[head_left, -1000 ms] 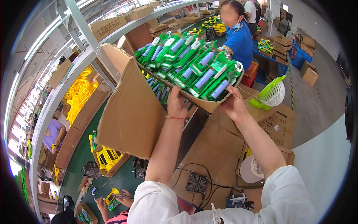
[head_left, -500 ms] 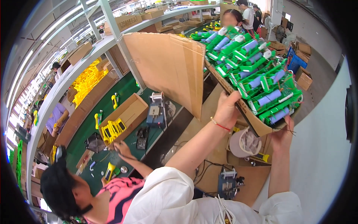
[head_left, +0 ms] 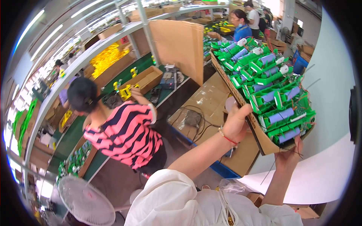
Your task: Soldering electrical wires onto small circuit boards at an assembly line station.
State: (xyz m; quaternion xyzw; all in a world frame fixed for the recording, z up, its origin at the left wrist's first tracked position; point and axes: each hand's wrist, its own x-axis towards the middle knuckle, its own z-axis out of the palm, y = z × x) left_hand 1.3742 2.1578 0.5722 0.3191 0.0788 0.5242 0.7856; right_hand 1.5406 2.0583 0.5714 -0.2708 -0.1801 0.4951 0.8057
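Raised in front of me at the right is a cardboard box [head_left: 258, 140], tilted and heaped with green plastic housings [head_left: 268, 81]. Purple cylindrical cells, white parts and thin red and black wires show among the housings. My left hand [head_left: 236, 122] grips the box's left side, its thumb over the rim near the housings. At the near right corner my right hand [head_left: 289, 154] holds the box from below, with fingertips up over its edge. The undersides of both hands' grips are partly hidden by the box.
To my left a co-worker in a pink-and-black striped top [head_left: 122, 132] faces a green workbench [head_left: 145, 62]. A white fan [head_left: 86, 201] stands low at the left. An upright cardboard sheet [head_left: 177, 47] and a blue-edged, cardboard-covered surface [head_left: 211, 100] lie beyond my left arm. Another person [head_left: 241, 28] sits behind the box.
My view has shifted, so the striped co-worker now shows more fully and the fan has come into view. Both hands still hold the box, which appears slightly lower and farther right.
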